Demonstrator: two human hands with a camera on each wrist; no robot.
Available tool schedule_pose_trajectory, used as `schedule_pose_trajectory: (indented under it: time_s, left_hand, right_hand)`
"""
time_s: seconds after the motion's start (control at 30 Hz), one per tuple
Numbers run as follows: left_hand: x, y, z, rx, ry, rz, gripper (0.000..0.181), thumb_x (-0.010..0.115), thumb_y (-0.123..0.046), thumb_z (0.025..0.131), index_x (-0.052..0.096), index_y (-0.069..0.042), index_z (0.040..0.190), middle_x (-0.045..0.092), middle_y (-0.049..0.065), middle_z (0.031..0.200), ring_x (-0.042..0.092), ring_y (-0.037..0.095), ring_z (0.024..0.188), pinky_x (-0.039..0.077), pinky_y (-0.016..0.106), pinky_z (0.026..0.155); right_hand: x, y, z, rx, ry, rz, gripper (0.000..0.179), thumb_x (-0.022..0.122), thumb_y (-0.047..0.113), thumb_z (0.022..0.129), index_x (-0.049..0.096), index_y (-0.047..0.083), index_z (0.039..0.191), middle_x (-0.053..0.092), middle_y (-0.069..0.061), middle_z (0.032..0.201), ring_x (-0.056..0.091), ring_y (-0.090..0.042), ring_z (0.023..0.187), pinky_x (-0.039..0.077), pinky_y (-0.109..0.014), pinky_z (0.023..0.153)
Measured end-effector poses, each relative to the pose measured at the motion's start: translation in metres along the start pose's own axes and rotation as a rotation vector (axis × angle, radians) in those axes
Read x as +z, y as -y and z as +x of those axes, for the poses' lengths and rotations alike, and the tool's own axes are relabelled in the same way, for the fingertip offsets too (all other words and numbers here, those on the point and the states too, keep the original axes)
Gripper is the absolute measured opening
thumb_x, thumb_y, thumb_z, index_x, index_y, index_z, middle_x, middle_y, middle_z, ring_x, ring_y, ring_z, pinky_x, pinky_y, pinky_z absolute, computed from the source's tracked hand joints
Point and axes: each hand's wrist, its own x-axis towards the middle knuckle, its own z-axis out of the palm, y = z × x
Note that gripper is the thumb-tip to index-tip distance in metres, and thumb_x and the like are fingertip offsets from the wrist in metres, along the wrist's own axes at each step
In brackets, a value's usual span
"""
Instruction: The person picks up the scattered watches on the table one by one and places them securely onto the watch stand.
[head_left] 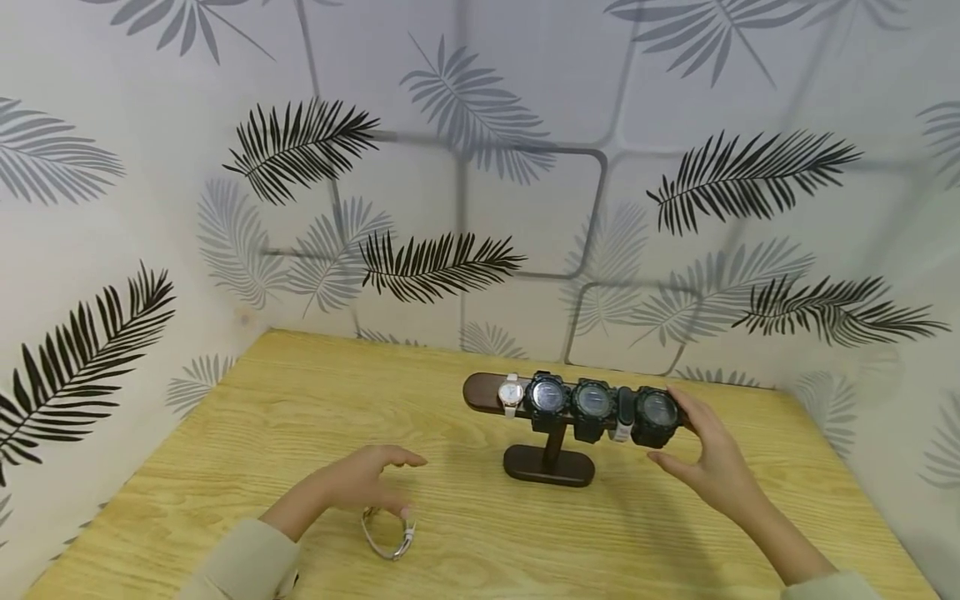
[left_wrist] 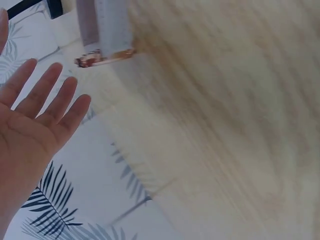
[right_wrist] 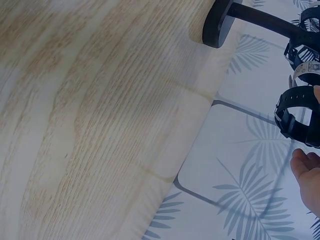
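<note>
A dark brown T-shaped watch stand [head_left: 552, 477] carries several watches along its padded bar. From the left they are a small white-strapped watch [head_left: 511, 392], two chunky black watches, a slim dark-faced band [head_left: 626, 408] with a pale strap and another black watch [head_left: 657, 412] at the right end. Beside that end watch my right hand [head_left: 712, 458] has its fingers at the bar's tip and its thumb below, apart from the strap. My left hand [head_left: 367, 479], fingers extended, hovers by a pale-strapped watch [head_left: 390, 554] lying on the table; whether the thumb touches it I cannot tell.
The yellow wood-grain table [head_left: 315, 392] meets a pale wall covering [head_left: 525, 208] with grey and black leaf prints along its back edge. The stand is near that back edge, right of the middle.
</note>
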Motion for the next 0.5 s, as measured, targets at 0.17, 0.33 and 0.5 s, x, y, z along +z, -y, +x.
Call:
schedule_pose_trajectory:
  time_s: [0.17, 0.33, 0.5]
  left_hand:
    - [0.002, 0.009, -0.013, 0.005, 0.068, -0.037, 0.066, 0.074, -0.022, 0.077, 0.047, 0.006, 0.13, 0.049, 0.024, 0.133, 0.045, 0.046, 0.119, 0.04, 0.061, 0.094]
    - [0.006, 0.013, -0.022, -0.012, 0.064, -0.011, 0.073, 0.077, -0.018, 0.073, 0.042, 0.006, 0.133, 0.048, 0.027, 0.133, 0.045, 0.049, 0.117, 0.041, 0.06, 0.094]
    - [0.009, 0.02, -0.028, -0.02, 0.065, -0.002, 0.08, 0.079, -0.022, 0.068, 0.042, 0.007, 0.133, 0.048, 0.027, 0.131, 0.047, 0.047, 0.118, 0.041, 0.057, 0.095]
  right_hand:
    - [0.0, 0.001, -0.001, 0.012, 0.006, -0.009, 0.092, 0.082, -0.006, 0.06, 0.036, -0.002, 0.14, 0.048, -0.025, 0.124, 0.049, -0.017, 0.105, 0.027, 0.006, 0.089]
    - [-0.001, 0.002, -0.002, 0.012, 0.006, -0.017, 0.093, 0.081, -0.007, 0.06, 0.035, -0.001, 0.14, 0.048, -0.025, 0.123, 0.05, -0.025, 0.101, 0.027, 0.006, 0.09]
    - [-0.004, 0.003, -0.002, 0.013, 0.004, -0.025, 0.09, 0.08, -0.008, 0.059, 0.036, -0.005, 0.138, 0.048, -0.027, 0.123, 0.051, -0.034, 0.099, 0.026, 0.007, 0.09]
